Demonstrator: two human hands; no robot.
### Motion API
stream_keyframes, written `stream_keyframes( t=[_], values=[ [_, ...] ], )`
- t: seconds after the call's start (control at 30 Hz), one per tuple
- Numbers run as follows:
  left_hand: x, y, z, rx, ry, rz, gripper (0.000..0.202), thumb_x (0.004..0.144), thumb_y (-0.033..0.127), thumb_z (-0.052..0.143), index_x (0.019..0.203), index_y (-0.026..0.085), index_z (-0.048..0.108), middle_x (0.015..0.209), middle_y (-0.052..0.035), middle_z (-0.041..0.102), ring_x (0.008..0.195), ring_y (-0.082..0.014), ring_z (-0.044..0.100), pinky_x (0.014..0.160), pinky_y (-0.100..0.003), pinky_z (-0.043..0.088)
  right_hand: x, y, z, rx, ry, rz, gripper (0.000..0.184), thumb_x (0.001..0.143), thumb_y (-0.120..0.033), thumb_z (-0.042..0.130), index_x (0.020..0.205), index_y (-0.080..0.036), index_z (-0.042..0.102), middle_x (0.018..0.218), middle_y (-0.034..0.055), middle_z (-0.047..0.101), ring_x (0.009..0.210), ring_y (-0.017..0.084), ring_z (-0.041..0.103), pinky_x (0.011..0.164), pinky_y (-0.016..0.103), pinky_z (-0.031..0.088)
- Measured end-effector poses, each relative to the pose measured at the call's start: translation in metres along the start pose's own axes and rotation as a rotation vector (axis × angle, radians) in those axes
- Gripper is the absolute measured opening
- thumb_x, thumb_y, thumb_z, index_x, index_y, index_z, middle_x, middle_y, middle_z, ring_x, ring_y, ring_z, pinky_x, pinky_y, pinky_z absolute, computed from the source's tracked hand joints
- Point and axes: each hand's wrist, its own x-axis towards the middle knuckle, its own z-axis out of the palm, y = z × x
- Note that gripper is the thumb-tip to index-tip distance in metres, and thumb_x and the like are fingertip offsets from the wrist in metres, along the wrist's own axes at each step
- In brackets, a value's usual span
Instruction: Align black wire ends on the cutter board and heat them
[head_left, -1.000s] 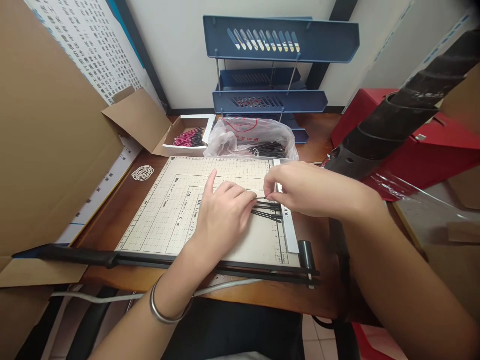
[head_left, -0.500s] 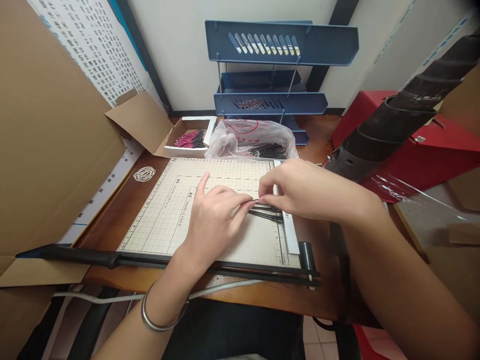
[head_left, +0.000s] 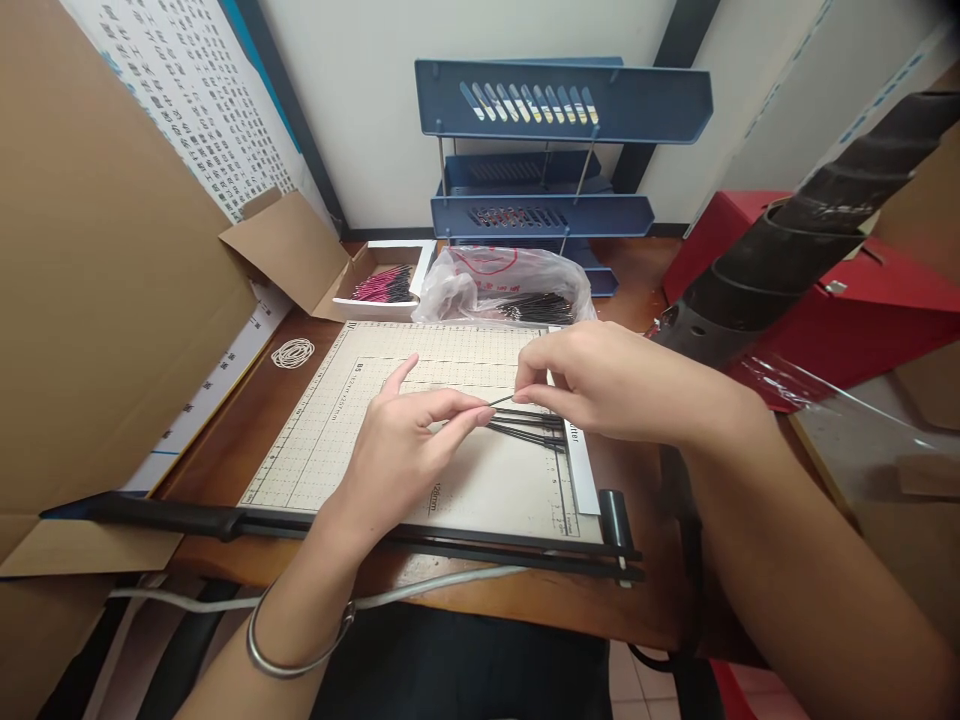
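A thin black cord (head_left: 501,401) is stretched between my two hands above the paper cutter's gridded board (head_left: 307,440). My left hand (head_left: 401,450) pinches its left end between thumb and index finger, the other fingers lying loosely behind. At its right end, the thumb and fingertips of my right hand (head_left: 577,375) are closed on it. Several similar black cords (head_left: 529,434) lie on the board just below my hands, their right ends near the cutter's white edge strip (head_left: 581,470). Whether the cord has a fitting at its tip is too small to tell.
Behind the board are a clear plastic bag (head_left: 517,280) of black cords and an open box (head_left: 356,305) of pink and black pieces. White rubber bands (head_left: 292,353) lie left. The cutter's arm (head_left: 247,522) runs along the front. A blue tray rack (head_left: 562,100) stands behind.
My left hand has moved left and slightly down, away from my right hand, so more of the cord shows between them. My right hand has barely moved.
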Motion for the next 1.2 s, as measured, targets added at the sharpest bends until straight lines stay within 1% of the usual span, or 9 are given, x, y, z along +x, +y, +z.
stream_keyframes(
  t=[0.13, 0.37, 0.47, 0.57, 0.67, 0.77, 0.9, 1.07, 1.2],
  values=[
    [-0.001, 0.0, 0.0, -0.023, 0.013, 0.023, 0.015, 0.097, 0.029, 0.067, 0.088, 0.024, 0.079, 0.083, 0.0079, 0.081, 0.063, -0.0087, 0.069, 0.128, -0.049, 0.03, 0.0, 0.001, -0.001, 0.023, -0.004, -0.008, 0.017, 0.091, -0.024, 0.055, 0.084, -0.019, 0.07, 0.08, -0.0002, 0.07, 0.069, 0.011, 0.054, 0.062, 0.026, 0.029],
    [-0.001, 0.003, 0.0, -0.02, 0.042, 0.017, 0.014, 0.096, 0.027, 0.068, 0.089, 0.024, 0.079, 0.084, 0.0074, 0.081, 0.062, -0.0087, 0.069, 0.128, -0.05, 0.031, -0.002, 0.0, -0.004, 0.041, -0.027, 0.002, 0.018, 0.092, -0.024, 0.055, 0.084, -0.019, 0.07, 0.081, 0.0001, 0.07, 0.069, 0.011, 0.054, 0.062, 0.026, 0.031],
    [-0.003, 0.001, 0.003, 0.019, 0.065, -0.017, 0.01, 0.094, 0.031, 0.072, 0.092, 0.023, 0.078, 0.091, 0.0045, 0.082, 0.075, -0.013, 0.075, 0.127, -0.052, 0.032, -0.002, 0.003, -0.005, 0.037, -0.042, 0.055, 0.018, 0.09, -0.023, 0.057, 0.085, -0.021, 0.074, 0.08, 0.0, 0.072, 0.071, 0.012, 0.057, 0.064, 0.026, 0.033],
    [-0.007, -0.006, 0.007, 0.091, 0.075, -0.056, 0.021, 0.092, 0.038, 0.074, 0.106, 0.022, 0.077, 0.105, -0.0015, 0.081, 0.093, -0.0197, 0.077, 0.125, -0.057, 0.033, -0.001, 0.007, -0.002, 0.01, -0.084, 0.131, 0.02, 0.089, -0.023, 0.057, 0.085, -0.024, 0.077, 0.08, -0.0007, 0.073, 0.071, 0.013, 0.059, 0.064, 0.027, 0.034],
    [-0.011, -0.011, 0.01, 0.159, 0.039, -0.081, 0.026, 0.094, 0.036, 0.07, 0.117, 0.022, 0.073, 0.117, -0.0043, 0.079, 0.106, -0.0231, 0.075, 0.124, -0.061, 0.031, 0.001, 0.009, 0.002, -0.066, -0.126, 0.181, 0.022, 0.087, -0.02, 0.056, 0.084, -0.024, 0.077, 0.083, 0.0006, 0.074, 0.073, 0.015, 0.06, 0.062, 0.028, 0.033],
    [-0.014, -0.013, 0.011, 0.191, 0.0, -0.088, 0.025, 0.096, 0.033, 0.067, 0.118, 0.022, 0.072, 0.121, -0.0044, 0.077, 0.113, -0.0241, 0.073, 0.124, -0.062, 0.03, 0.004, 0.008, 0.006, -0.154, -0.157, 0.247, 0.023, 0.089, -0.022, 0.055, 0.083, -0.023, 0.077, 0.085, 0.0034, 0.074, 0.072, 0.017, 0.059, 0.059, 0.029, 0.031],
    [-0.014, -0.012, 0.013, 0.219, -0.03, -0.084, 0.023, 0.096, 0.028, 0.065, 0.118, 0.022, 0.071, 0.124, -0.0049, 0.076, 0.115, -0.0238, 0.072, 0.124, -0.063, 0.028, 0.005, 0.007, 0.007, -0.197, -0.186, 0.299, 0.024, 0.09, -0.026, 0.056, 0.084, -0.023, 0.078, 0.087, 0.0054, 0.075, 0.07, 0.018, 0.059, 0.059, 0.029, 0.031],
    [-0.009, -0.007, 0.017, 0.26, -0.093, -0.055, 0.023, 0.097, 0.027, 0.064, 0.118, 0.023, 0.071, 0.128, -0.0057, 0.075, 0.121, -0.025, 0.069, 0.123, -0.064, 0.027, 0.007, 0.009, 0.009, -0.154, -0.23, 0.302, 0.023, 0.086, -0.023, 0.058, 0.085, -0.024, 0.08, 0.082, 0.0045, 0.075, 0.069, 0.018, 0.06, 0.059, 0.029, 0.034],
    [-0.004, 0.001, 0.02, 0.315, -0.185, -0.004, 0.031, 0.099, 0.032, 0.061, 0.127, 0.021, 0.066, 0.137, -0.0078, 0.069, 0.13, -0.0277, 0.063, 0.123, -0.067, 0.025, 0.008, 0.01, 0.011, -0.069, -0.224, 0.286, 0.025, 0.084, -0.018, 0.057, 0.089, -0.022, 0.08, 0.084, 0.0045, 0.076, 0.074, 0.018, 0.064, 0.061, 0.027, 0.038]
  ],
)
